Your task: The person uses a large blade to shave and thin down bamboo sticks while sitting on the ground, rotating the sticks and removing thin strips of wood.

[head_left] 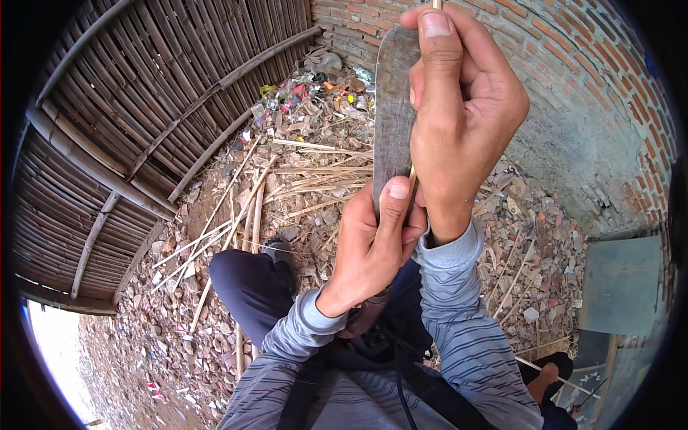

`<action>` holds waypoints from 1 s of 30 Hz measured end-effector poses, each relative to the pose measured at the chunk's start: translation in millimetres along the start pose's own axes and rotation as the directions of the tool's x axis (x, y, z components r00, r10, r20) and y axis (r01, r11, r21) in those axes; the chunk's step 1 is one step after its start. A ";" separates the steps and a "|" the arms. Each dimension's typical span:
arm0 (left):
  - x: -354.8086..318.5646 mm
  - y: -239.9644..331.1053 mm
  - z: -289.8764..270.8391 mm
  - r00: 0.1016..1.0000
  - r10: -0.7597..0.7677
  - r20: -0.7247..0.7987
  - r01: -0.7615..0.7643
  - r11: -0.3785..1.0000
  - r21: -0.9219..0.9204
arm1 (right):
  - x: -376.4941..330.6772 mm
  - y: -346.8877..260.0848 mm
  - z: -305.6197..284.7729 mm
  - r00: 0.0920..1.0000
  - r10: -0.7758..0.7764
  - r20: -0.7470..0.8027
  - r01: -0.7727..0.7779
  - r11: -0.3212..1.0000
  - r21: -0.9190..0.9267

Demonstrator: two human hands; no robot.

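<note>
A wide grey machete blade [393, 118] with a rounded tip stands upright in front of me, close to the camera. My left hand [374, 240] is closed around the blade's lower part, its thumb pointing up. Along the blade's right edge runs a thin bamboo strip [412, 174], mostly covered by my hands. Higher up, my right hand [462, 107] pinches this strip between thumb and fingers, and its tip pokes out above them. Under my left wrist a brown, rounded thing [365, 315] shows in part; whether it is the machete's handle I cannot tell.
Several bamboo strips [247, 193] lie on stony ground [172, 344] ahead and to my left. A bamboo slat wall [172, 86] rises at left, a brick wall [573, 64] at back right. Colourful litter [308, 89] lies by the far corner. A greenish panel [622, 285] stands at right.
</note>
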State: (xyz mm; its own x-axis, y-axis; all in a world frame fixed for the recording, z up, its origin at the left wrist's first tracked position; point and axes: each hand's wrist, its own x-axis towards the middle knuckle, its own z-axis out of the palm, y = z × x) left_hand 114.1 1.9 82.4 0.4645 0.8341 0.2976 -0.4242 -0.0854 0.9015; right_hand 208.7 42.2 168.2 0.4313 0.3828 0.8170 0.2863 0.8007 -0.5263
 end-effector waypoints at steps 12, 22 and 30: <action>0.2 2.5 -9.6 0.995 -0.080 0.056 0.082 0.996 -0.039 | 4.5 8.7 -5.4 0.996 0.089 -0.028 -0.088 0.995 0.035; 41.4 9.6 -37.9 1.000 0.013 -0.026 -0.012 1.000 0.011 | 33.0 16.5 -32.3 0.976 0.080 -0.205 -0.041 0.982 0.185; 41.4 1.3 -34.7 0.997 -0.043 -0.071 0.040 0.999 -0.035 | 27.3 26.5 -21.9 0.976 0.213 0.048 -0.218 0.943 0.252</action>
State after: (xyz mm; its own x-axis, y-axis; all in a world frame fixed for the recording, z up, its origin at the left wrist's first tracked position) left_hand 105.9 55.2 85.0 0.4260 0.8734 0.2359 -0.4325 -0.0324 0.9011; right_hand 246.9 63.8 171.4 0.4406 0.5663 0.6965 -0.0396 0.7874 -0.6152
